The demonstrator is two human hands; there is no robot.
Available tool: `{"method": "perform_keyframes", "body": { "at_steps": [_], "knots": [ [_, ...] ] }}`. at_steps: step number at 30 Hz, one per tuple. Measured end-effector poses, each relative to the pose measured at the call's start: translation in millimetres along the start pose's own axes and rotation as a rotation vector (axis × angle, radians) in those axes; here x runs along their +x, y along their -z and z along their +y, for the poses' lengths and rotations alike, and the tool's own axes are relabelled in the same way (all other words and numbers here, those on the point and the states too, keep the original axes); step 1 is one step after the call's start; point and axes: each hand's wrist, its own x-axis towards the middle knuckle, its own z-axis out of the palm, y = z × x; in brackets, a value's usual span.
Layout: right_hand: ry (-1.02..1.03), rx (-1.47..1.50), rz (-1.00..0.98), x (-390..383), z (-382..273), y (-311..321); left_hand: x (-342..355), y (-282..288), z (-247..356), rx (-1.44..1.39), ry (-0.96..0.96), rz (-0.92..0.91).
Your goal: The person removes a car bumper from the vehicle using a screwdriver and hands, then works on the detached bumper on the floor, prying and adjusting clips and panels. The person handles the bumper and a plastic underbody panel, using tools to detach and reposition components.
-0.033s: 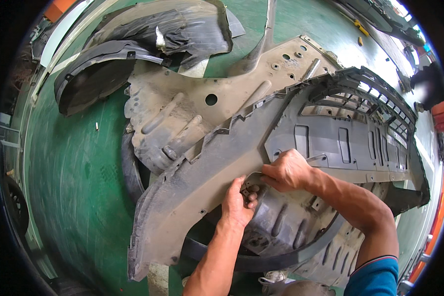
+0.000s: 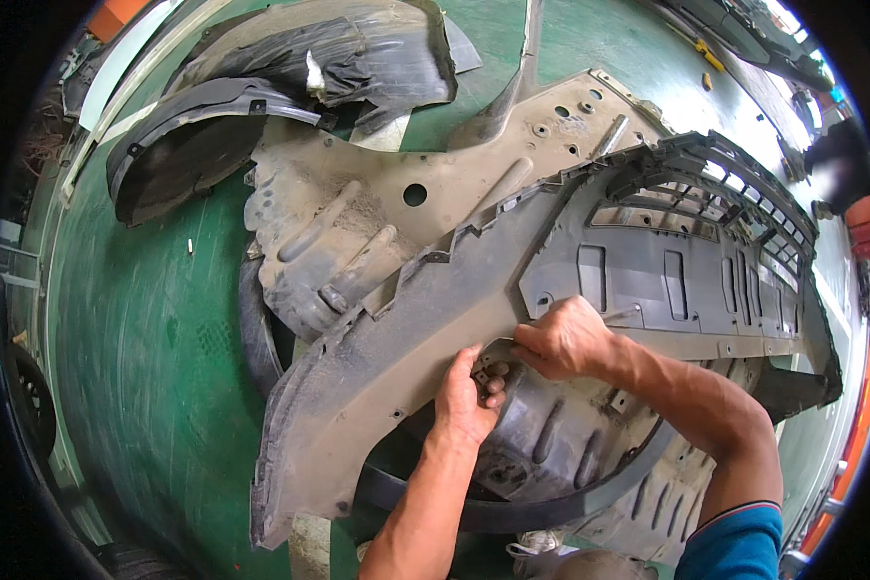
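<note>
A dusty grey plastic car bumper cover lies across the floor in front of me, its slatted grille end at the upper right. My left hand is closed at the cover's near inner edge, thumb on top and fingers curled below. A small dark piece shows by those fingers, too small to name. Just to the right, my right hand is curled into a fist against the same edge; what it grips is hidden. A short grey rod-like shape shows beyond that fist, and I cannot tell whether it belongs to the cover.
Under and behind the cover lie a tan undertray and a ribbed grey panel. Black wheel-arch liners rest at the upper left on the green floor. A yellow-handled tool lies at the far right.
</note>
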Motion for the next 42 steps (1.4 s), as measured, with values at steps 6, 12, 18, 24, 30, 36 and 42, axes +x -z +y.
{"method": "perform_keyframes", "body": {
  "at_steps": [6, 12, 18, 24, 30, 36, 42],
  "knots": [
    [-0.11, -0.07, 0.055, -20, -34, -7, 2, 1, -2, -0.01, 0.004, 0.012],
    [-0.258, -0.038, 0.044, -49, -73, -8, 5, 2, -3, 0.3, 0.026, -0.028],
    [-0.388, 0.075, 0.164, -48, -69, -9, 5, 5, 1, 0.17, 0.02, -0.125],
    [-0.593, 0.193, 0.114, -69, -90, 13, -22, 16, -3, 0.205, -0.055, -0.124],
    [-0.579, 0.369, -0.016, -111, -159, 65, -110, 29, -7, 0.176, -0.061, -0.081],
    [-0.934, 0.57, -0.232, -214, -240, 148, -270, -11, -3, 0.282, 0.005, -0.112],
    [-1.437, 0.608, -0.617, -386, -325, 186, -429, -46, 8, 0.406, 0.135, -0.078]
  ]
}}
